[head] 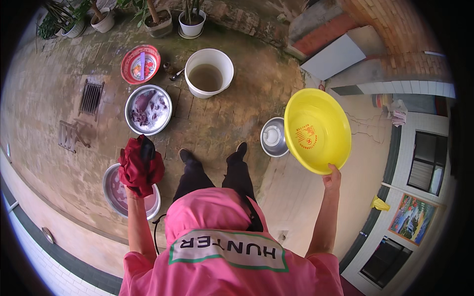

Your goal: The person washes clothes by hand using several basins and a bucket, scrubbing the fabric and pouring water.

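Observation:
A bunched dark red cloth with a black patch is held up by my left hand, whose fingers the cloth hides. Beneath it stands a metal basin of pinkish, sudsy water, partly covered by the cloth and my forearm. On the other side, my right hand grips the near rim of a yellow plastic basin. This basin is tilted so that its inside faces me, and printed red writing shows on its bottom. Just left of it, a small steel bowl with a white object inside is partly overlapped.
Ahead stands a metal basin with foam and dark wet cloth. Beyond are a red patterned basin holding a purple brush, and a white bucket of murky water. A small stool and floor grate lie left.

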Motion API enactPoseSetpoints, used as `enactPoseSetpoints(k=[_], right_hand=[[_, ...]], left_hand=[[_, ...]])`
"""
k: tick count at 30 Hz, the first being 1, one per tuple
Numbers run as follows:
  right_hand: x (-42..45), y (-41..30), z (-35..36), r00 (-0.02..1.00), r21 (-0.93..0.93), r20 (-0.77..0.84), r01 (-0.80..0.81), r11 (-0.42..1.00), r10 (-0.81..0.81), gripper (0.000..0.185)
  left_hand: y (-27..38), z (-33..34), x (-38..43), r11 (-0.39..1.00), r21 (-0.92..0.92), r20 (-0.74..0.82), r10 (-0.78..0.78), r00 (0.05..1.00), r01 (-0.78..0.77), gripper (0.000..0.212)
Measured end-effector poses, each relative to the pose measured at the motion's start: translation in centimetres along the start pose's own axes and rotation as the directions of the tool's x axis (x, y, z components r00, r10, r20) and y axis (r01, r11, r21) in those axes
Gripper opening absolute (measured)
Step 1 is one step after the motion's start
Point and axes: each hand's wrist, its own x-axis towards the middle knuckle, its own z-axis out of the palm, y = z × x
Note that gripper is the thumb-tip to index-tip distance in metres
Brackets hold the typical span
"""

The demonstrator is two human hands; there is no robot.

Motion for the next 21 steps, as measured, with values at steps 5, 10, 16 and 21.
enactPoseSetpoints(k=[5, 10, 16, 21], right_hand=[[-0.3, 3.1, -1.3, 0.994, 0.184, 0.051, -0.102, 0.978, 0.095, 0.034], [0.4, 3.0, -3.4, 0.996, 0.234, 0.041, -0.092, 0.968, 0.085, 0.037], [0.4, 0.2, -7.3, 0.999, 0.248, 0.021, -0.044, 0.968, 0.040, 0.037], [0.9, -3.7, -11.3, 0.999, 0.169, -0.029, 0.029, 0.985, -0.025, 0.035]], left_hand=[[-2.2, 3.7, 1.1, 0.996, 0.049, 0.074, -0.077, 0.994, 0.074, 0.038], [-7.7, 11.0, 2.3, 0.968, 0.129, 0.190, -0.236, 0.953, 0.214, 0.038], [-22.9, 20.1, 3.6, 0.863, 0.190, 0.302, -0.505, 0.809, 0.468, 0.039], [-38.5, 25.1, 3.7, 0.719, 0.356, 0.143, -0.673, 0.726, 0.597, 0.049]])
